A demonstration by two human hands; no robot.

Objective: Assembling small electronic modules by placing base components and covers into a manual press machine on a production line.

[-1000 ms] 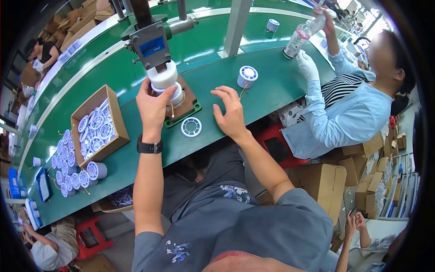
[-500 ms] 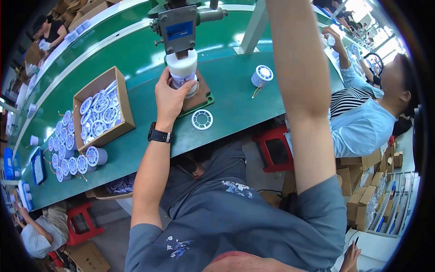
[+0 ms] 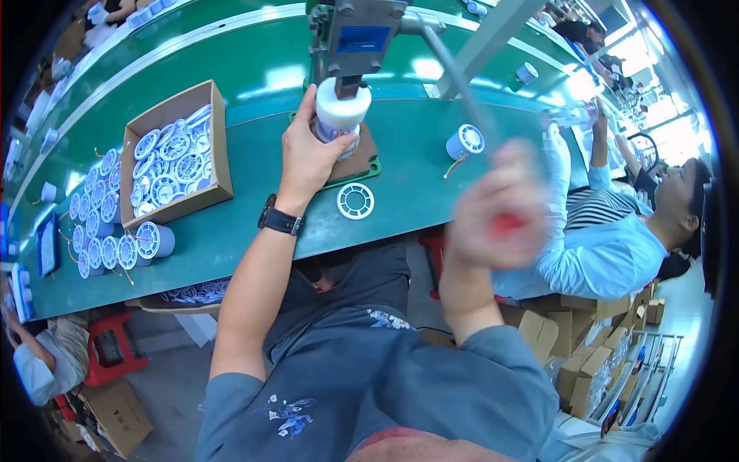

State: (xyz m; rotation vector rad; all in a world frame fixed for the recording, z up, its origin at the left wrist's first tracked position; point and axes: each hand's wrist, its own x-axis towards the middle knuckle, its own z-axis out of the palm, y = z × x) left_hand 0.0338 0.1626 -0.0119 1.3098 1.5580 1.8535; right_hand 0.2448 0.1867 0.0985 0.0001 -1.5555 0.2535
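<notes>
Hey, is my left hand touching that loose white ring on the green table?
Apart: the head view shows green table between your left hand and the ring.

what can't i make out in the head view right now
All in the head view:
- right hand: motion blur hides its grip and what the red patch is
- left hand: the white housing hides some fingertips
- press: top cut off by the upper edge
</notes>
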